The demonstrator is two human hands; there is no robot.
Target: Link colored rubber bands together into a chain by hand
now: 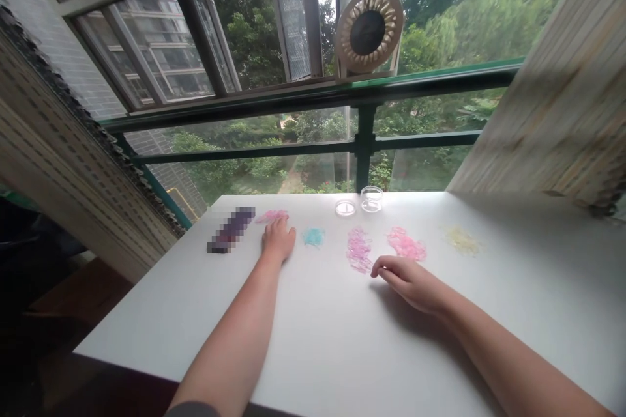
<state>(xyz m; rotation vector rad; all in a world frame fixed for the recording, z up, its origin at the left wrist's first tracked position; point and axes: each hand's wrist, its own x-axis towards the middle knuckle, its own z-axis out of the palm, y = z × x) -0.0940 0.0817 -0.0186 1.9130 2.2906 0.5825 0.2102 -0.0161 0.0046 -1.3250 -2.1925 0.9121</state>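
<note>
My left hand (pixel 278 239) reaches to the far left of the white table (pixel 313 326). Its fingers are stretched onto a pink pile of thin strands (pixel 270 215) that look like small rubber bands; the thumb stands apart. My right hand (pixel 408 279) is bent at the wrist, fingers curled together just beside a purple pile (pixel 359 249). Whatever its fingertips hold, if anything, is hidden. Between the hands lies a small turquoise pile (pixel 313 237). Beyond my right hand are a brighter pink pile (pixel 407 244) and a pale yellow pile (pixel 463 240).
A clear round container (pixel 372 199) and a clear lid (pixel 345 208) stand near the back edge. At the left lies a pixelated dark oblong object (pixel 231 229). A round fan (pixel 369 29) sits on the window ledge above a green railing (pixel 244 106). Curtains hang at both sides.
</note>
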